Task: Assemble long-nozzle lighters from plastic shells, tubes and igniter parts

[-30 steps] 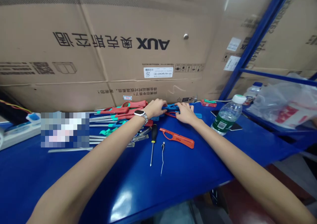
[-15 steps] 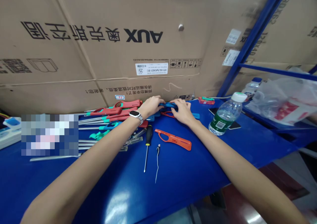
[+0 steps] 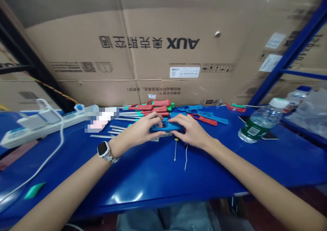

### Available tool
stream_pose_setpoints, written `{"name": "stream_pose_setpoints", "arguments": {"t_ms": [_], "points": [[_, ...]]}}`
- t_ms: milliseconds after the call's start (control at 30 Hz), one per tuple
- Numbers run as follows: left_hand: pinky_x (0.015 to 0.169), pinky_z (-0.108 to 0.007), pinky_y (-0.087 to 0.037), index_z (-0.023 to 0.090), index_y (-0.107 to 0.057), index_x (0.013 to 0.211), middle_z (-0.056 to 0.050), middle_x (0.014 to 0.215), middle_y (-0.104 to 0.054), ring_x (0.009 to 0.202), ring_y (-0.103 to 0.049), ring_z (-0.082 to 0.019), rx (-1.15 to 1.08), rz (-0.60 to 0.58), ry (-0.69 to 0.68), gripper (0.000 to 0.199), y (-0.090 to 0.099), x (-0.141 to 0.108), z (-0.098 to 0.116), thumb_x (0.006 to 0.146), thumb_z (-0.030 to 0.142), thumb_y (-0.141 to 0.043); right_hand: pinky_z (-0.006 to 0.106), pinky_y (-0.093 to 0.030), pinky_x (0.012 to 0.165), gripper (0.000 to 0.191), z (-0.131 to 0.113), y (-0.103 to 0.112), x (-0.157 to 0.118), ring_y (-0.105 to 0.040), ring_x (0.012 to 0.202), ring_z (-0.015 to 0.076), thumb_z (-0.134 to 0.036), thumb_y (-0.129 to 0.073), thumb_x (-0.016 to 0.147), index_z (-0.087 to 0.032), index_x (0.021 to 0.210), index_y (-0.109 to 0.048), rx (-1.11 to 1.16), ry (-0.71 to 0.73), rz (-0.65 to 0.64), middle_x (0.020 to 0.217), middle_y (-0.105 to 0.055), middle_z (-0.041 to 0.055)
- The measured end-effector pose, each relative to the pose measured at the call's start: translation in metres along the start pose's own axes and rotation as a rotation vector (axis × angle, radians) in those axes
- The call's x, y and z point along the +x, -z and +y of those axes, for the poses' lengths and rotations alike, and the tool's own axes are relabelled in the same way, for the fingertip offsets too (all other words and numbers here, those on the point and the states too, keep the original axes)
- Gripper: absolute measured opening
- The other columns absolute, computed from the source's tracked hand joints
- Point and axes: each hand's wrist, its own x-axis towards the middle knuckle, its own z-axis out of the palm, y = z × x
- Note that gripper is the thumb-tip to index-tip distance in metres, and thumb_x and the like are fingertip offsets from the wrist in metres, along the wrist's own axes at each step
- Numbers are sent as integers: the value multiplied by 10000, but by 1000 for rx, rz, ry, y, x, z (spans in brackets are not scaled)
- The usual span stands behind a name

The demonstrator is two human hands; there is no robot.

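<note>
A blue lighter casing (image 3: 171, 126), the handle kind with a finger loop, is held between my two hands just above the table. My left hand (image 3: 145, 127), wearing a watch, has its fingers closed on the left end by the loop. Fingers of my right hand (image 3: 192, 130) pinch the right end. Below my hands lies a screwdriver (image 3: 175, 151); its shaft shows and its handle is hidden. A thin bent wire piece (image 3: 186, 158) lies beside it. Behind are a red casing (image 3: 205, 119) and several blue casings (image 3: 213, 116).
Several long lighters with red handles (image 3: 157, 109) are piled behind my left hand. A water bottle (image 3: 263, 120) stands at right, near a dark phone (image 3: 270, 135). At left are a power strip (image 3: 74, 122) and white cable (image 3: 52, 152). Cardboard boxes (image 3: 143, 13) rise behind the table.
My hands have brought the blue casing from the back of the table nearer to me. The view has turned left, showing the power strip. The orange casing in front is no longer visible.
</note>
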Motion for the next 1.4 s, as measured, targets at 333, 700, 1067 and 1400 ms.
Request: {"name": "stream_pose_setpoints", "arguments": {"t_ms": [333, 700, 1067, 1400], "points": [[839, -372, -538, 206, -679, 873, -41, 954, -729, 871, -682, -203, -173, -1, 179, 221, 11, -79, 2, 897, 414, -751, 434, -538, 987, 303, -54, -37, 10, -680, 1110, 245, -205, -747, 882, -222, 1179, -689, 260, 0, -209, 1181, -709, 88], [887, -388, -535, 232, -704, 999, -38, 1037, -737, 974, -684, -228, -157, -58, 200, 207, 9, -81, 3, 852, 347, -794, 470, -509, 1011, 326, -54, -48, 6, -663, 1124, 255, -205, -815, 832, -236, 1141, -717, 282, -52, -170, 1165, -737, 73], [879, -358, -537, 240, -724, 1123, -38, 1102, -779, 986, -717, -215, -185, 23, 216, 232, 10, -79, 3, 986, 409, -644, 442, -555, 992, 250, -52, -39, 3, -725, 1069, 230, -298, -736, 915, -248, 1159, -755, 491, -146, -95, 1147, -782, 52], [619, -282, -479, 192, -639, 784, 2, 642, -679, 586, -651, -147, -181, 88, 383, 429, 10, -75, 4, 1058, 477, -475, 394, -559, 897, 171, -54, -48, 13, -743, 987, 232, -314, -610, 984, -229, 1009, -756, 428, -162, 21, 1054, -801, 44]]}}
